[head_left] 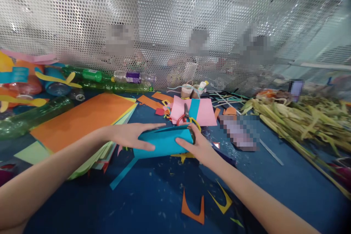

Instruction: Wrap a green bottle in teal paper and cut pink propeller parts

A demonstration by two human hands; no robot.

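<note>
A sheet of blue paper [164, 142] is curled into a roll around something dark that shows only at its right end. My left hand [131, 134] holds the roll's left part, thumb in front and fingers stretched along the top edge. At the right end, my right hand [197, 144] grips the roll between thumb and fingers. A narrow blue strip [123, 173] lies on the table by the roll's lower left corner. Just behind the roll, scissors [187, 113] with red and yellow handles rest on pink paper [206, 111] crossed by a blue band.
Stacked coloured paper, orange on top [85, 120], lies to the left with plastic bottles [93, 76] behind it. Corn husks [296, 120] are heaped at the right. Orange [193, 212] and yellow [223, 204] paper scraps lie in front. A perforated metal panel [159, 18] stands behind.
</note>
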